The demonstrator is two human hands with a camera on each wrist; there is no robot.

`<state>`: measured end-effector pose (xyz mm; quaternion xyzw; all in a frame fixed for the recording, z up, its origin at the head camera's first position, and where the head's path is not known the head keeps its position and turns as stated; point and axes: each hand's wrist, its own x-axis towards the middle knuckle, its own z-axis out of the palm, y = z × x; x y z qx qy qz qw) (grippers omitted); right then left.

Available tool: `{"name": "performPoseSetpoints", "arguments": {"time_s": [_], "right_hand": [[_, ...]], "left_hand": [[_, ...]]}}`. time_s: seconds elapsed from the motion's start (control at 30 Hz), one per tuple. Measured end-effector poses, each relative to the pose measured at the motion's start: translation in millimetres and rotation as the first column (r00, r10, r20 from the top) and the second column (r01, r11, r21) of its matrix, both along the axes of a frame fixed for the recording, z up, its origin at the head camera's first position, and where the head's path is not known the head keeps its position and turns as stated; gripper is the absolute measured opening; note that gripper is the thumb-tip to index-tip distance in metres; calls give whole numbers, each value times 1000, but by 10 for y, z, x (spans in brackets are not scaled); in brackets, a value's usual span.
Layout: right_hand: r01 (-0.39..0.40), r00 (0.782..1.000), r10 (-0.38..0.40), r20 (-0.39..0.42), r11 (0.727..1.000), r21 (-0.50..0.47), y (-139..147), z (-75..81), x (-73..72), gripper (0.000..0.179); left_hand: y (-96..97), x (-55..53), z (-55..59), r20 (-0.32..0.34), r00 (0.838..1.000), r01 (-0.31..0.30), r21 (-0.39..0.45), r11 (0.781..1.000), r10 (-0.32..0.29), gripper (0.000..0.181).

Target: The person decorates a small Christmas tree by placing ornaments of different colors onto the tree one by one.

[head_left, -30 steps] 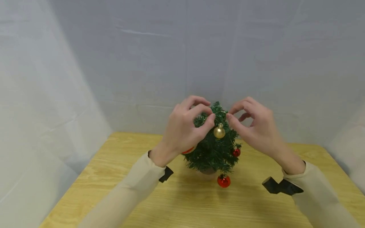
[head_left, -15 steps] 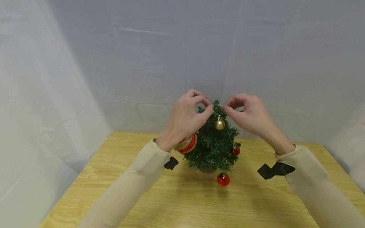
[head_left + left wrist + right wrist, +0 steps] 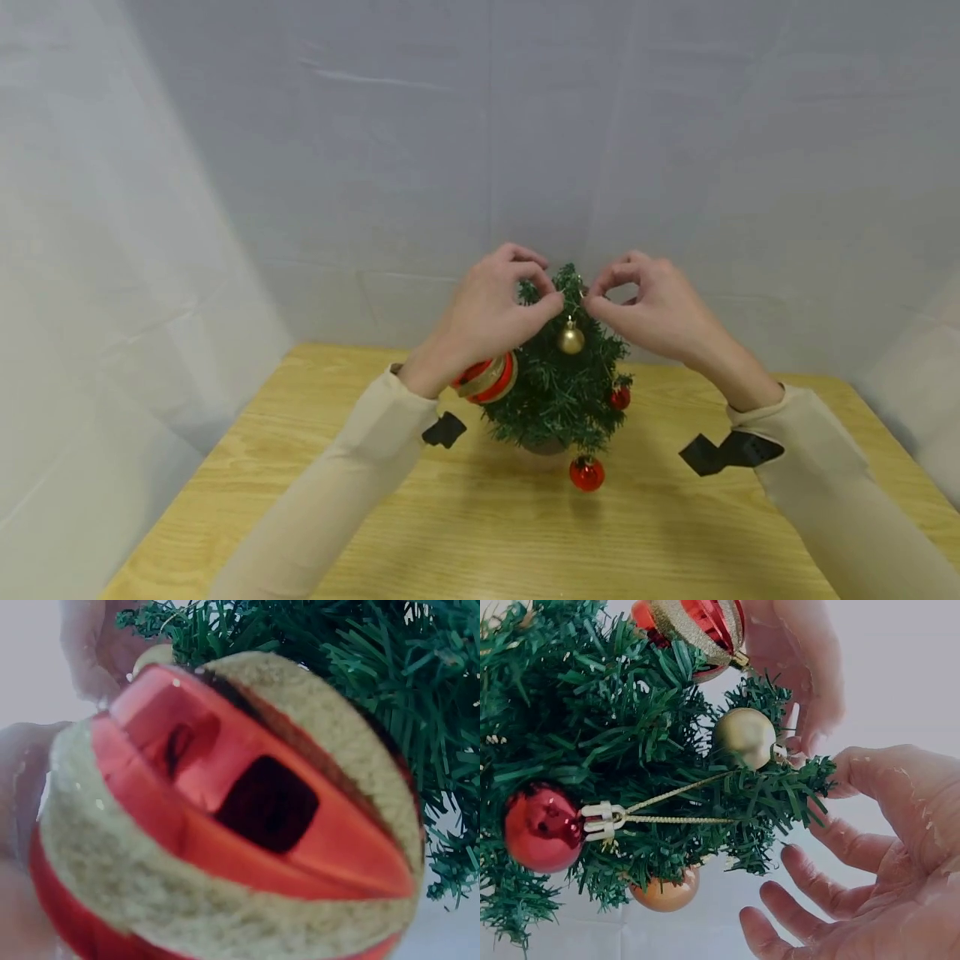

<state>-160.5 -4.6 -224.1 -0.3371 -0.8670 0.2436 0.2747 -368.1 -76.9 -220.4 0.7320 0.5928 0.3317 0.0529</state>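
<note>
A small artificial Christmas tree (image 3: pixel 562 400) stands on the table. Near its top hangs a shiny gold bauble (image 3: pixel 571 337), its cord running up between both hands. My left hand (image 3: pixel 491 304) pinches the cord between thumb and index finger on the left side of the treetop. Opposite it, the thumb and index finger of my right hand (image 3: pixel 656 308) pinch the cord's other side. In the right wrist view the gold bauble (image 3: pixel 745 739) lies against the upper branches, right by the fingertips. A large red-and-gold striped bauble (image 3: pixel 225 817) fills the left wrist view, close below the left hand.
A dark red bauble (image 3: pixel 620 397) hangs at the tree's right side, and a bright red one (image 3: pixel 587 473) low at the front. An orange-gold bauble (image 3: pixel 667 889) shows in the right wrist view. Pale sheeting (image 3: pixel 375 167) encloses the wooden table (image 3: pixel 360 517).
Both hands have risen to the treetop and then sunk slightly, bringing the cord over the tip. The gold bauble went up, then down and a little left. The striped bauble has come into fuller view.
</note>
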Motion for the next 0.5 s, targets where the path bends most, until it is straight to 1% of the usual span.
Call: {"name": "performPoseSetpoints", "arguments": {"time_s": [0.13, 0.23, 0.3, 0.37, 0.5], "right_hand": [[-21, 1000, 21, 15, 1000, -5, 1, -12, 16, 22], [-31, 1000, 31, -3, 999, -15, -7, -40, 40, 23], [-33, 999, 32, -26, 999, -17, -18, -58, 71, 24], [-29, 998, 28, -55, 999, -17, -37, -74, 115, 23], [-22, 992, 24, -124, 1000, 15, -98, -114, 241, 20]], "left_hand": [[-19, -14, -7, -14, 1000, 4, -19, 1000, -4, 15], [-50, -54, -16, 6, 1000, 14, -21, 1000, -13, 17], [-87, -104, -27, 39, 999, 18, -15, 1000, -18, 19], [-141, -168, -48, 77, 997, 22, 7, 1000, -22, 18], [-292, -335, -142, 148, 989, 7, 95, 995, -21, 15]]}}
